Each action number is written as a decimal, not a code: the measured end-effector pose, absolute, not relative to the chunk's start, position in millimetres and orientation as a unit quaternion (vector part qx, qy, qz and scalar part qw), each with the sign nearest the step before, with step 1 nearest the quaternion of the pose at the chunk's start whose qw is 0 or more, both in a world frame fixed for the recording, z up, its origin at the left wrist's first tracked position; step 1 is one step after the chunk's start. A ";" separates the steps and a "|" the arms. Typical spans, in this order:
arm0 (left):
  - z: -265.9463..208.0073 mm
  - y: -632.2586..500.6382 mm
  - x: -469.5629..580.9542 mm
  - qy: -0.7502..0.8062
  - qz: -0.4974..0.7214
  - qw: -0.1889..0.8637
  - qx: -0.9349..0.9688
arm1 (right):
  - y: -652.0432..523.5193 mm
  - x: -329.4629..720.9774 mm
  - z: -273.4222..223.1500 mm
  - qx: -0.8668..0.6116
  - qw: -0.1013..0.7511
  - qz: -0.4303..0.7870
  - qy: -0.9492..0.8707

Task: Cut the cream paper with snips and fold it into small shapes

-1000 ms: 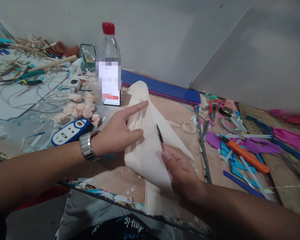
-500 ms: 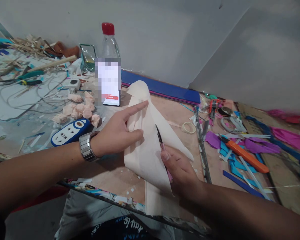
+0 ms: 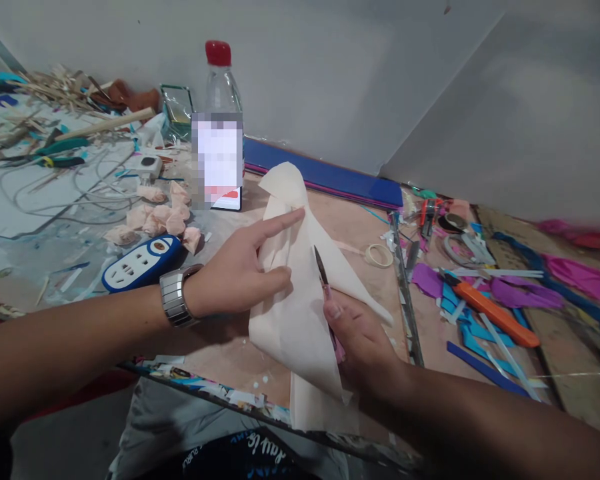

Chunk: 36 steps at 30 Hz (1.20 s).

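Observation:
My left hand (image 3: 245, 267) grips a folded cream sheet of paper (image 3: 307, 320), index finger and thumb stretched across its upper side and the other fingers hidden beneath. A rounded, curled flap forms the top of the sheet, while a slanting part spreads to the right. My right hand (image 3: 363, 333) is closed around the pink handles of a pair of scissors (image 3: 321, 267). Their dark blades point up and away, at the cut edge between the main sheet and the slanting part. Another pale strip hangs below, over the table's front edge.
A phone (image 3: 220, 160) leans against a red-capped bottle (image 3: 218, 53). Left lie a blue-and-white power strip (image 3: 143, 263), peach paper pieces (image 3: 163, 220) and pliers (image 3: 60, 160). A tape roll (image 3: 379, 255), an orange cutter (image 3: 497, 312) and coloured scraps lie right; blue sheets (image 3: 325, 173) line the wall.
Both hands and the paper have shifted slightly to the right in the view. The scissor blades now look closer together, still at the paper's cut edge.

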<state>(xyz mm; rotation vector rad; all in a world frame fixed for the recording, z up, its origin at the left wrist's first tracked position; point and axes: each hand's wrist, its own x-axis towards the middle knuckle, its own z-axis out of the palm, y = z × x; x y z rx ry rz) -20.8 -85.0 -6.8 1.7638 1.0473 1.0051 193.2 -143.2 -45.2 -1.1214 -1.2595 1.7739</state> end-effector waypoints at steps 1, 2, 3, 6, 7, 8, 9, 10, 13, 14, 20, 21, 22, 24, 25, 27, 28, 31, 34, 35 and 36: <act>-6.8 -84.9 -21.0 0.417 0.400 0.414 0.703 | -142.9 193.4 -45.1 -0.433 0.338 0.680 -0.486; -6.8 -84.7 -21.1 0.417 0.399 0.414 0.703 | -142.8 193.4 -45.0 -0.435 0.337 0.679 -0.486; -6.8 -84.6 -21.2 0.418 0.399 0.415 0.703 | -142.7 193.4 -44.7 -0.436 0.335 0.678 -0.487; -6.6 -84.7 -21.1 0.417 0.401 0.415 0.703 | -142.8 193.1 -43.6 -0.442 0.331 0.678 -0.486; -6.5 -84.9 -21.0 0.418 0.401 0.416 0.701 | -142.8 193.0 -43.1 -0.444 0.330 0.678 -0.485; -6.3 -85.2 -20.7 0.419 0.400 0.421 0.698 | -142.8 192.8 -42.7 -0.445 0.329 0.678 -0.484; -6.2 -85.5 -20.5 0.420 0.399 0.426 0.695 | -142.7 192.7 -42.3 -0.446 0.328 0.678 -0.483; -5.9 -85.9 -20.2 0.421 0.398 0.432 0.691 | -142.5 192.5 -41.9 -0.446 0.327 0.679 -0.484; -5.3 -86.4 -19.6 0.420 0.406 0.438 0.684 | -141.8 191.8 -40.9 -0.442 0.325 0.682 -0.483; -5.2 -86.4 -19.6 0.418 0.411 0.435 0.683 | -141.8 191.4 -40.5 -0.438 0.327 0.686 -0.480; -7.8 -83.2 -21.8 0.401 0.460 0.471 0.637 | -144.2 186.4 -38.3 -0.416 0.358 0.706 -0.447; -8.8 -82.0 -22.2 0.399 0.466 0.488 0.621 | -144.3 185.4 -38.2 -0.407 0.366 0.712 -0.440; -9.8 -80.8 -22.5 0.400 0.471 0.503 0.604 | -144.2 184.6 -38.2 -0.401 0.368 0.721 -0.430; -11.5 -78.5 -22.7 0.407 0.482 0.519 0.577 | -143.3 183.4 -38.7 -0.389 0.370 0.738 -0.408; -12.1 -77.7 -22.5 0.411 0.488 0.520 0.568 | -142.8 183.1 -39.2 -0.385 0.367 0.746 -0.401; -12.7 -76.8 -21.7 0.416 0.499 0.519 0.556 | -142.1 182.9 -41.0 -0.377 0.367 0.750 -0.401; -12.7 -76.7 -21.1 0.414 0.503 0.520 0.552 | -142.1 183.1 -42.1 -0.374 0.372 0.746 -0.406; -12.0 -77.2 -19.5 0.407 0.508 0.534 0.539 | -142.9 185.3 -45.5 -0.368 0.388 0.719 -0.443; -11.1 -76.5 -18.8 0.412 0.523 0.524 0.532 | -142.9 189.2 -46.4 -0.353 0.380 0.695 -0.498; -10.8 -75.9 -18.8 0.413 0.531 0.517 0.529 | -142.5 190.5 -46.0 -0.349 0.377 0.684 -0.519; -10.7 -75.2 -19.0 0.413 0.539 0.514 0.524 | -141.9 191.8 -45.3 -0.345 0.374 0.671 -0.539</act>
